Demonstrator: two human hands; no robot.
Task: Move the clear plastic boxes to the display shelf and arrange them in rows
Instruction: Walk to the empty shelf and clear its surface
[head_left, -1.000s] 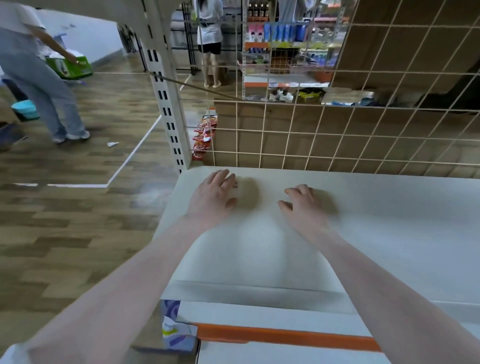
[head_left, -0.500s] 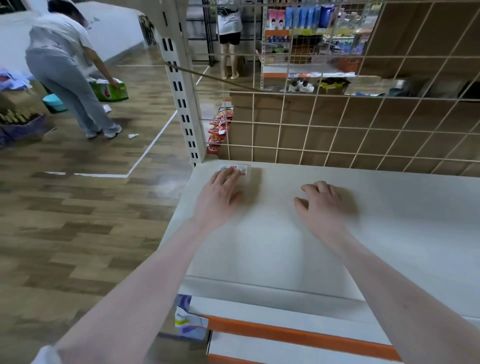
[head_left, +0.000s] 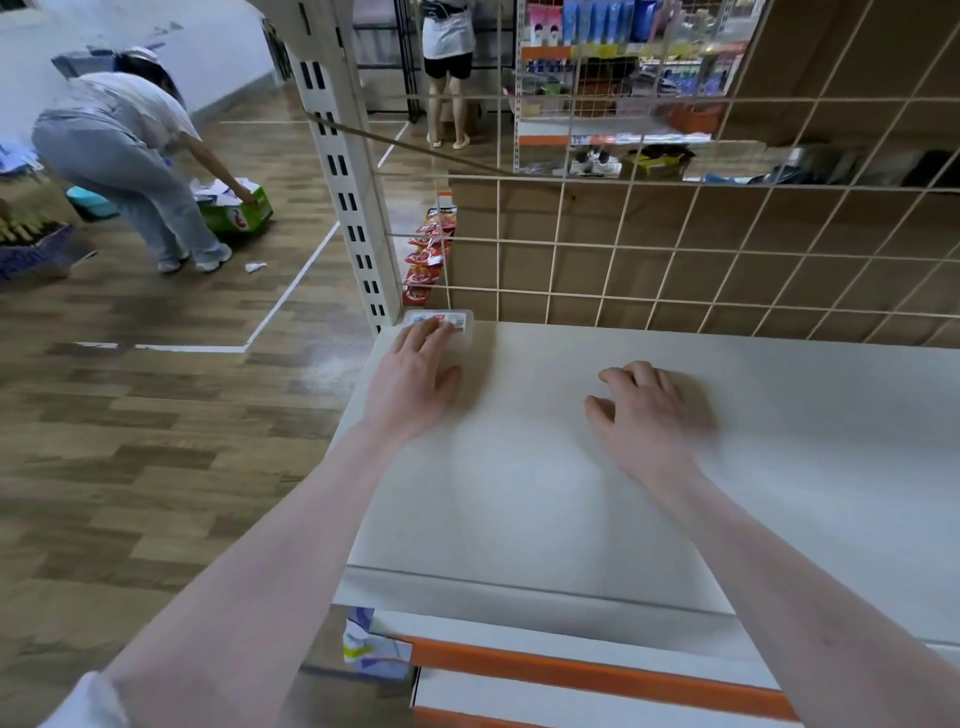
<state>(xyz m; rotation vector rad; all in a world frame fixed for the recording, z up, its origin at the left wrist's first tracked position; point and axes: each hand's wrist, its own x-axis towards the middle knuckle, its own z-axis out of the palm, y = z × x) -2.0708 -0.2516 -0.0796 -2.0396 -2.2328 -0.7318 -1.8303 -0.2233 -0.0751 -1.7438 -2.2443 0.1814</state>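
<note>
Pushed farther back — clear box (head_left: 440, 321) lies under left hand (head_left: 413, 374) fingertips.

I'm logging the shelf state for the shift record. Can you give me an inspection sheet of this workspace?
Surface: white display shelf, mostly bare, wire grid panel behind it.
Job's things: one clear plastic box at the back left corner; other boxes not seen.
Clutter: nothing seen on the shelf.
Grips: left hand lies flat, straight fingers on the box; right hand curled over the shelf, whether it holds anything cannot be told.
Cables: nothing seen.
Surroundings: wooden floor, a person bent over a green carton, another standing at stocked shelves, red packets behind the grid.
</note>
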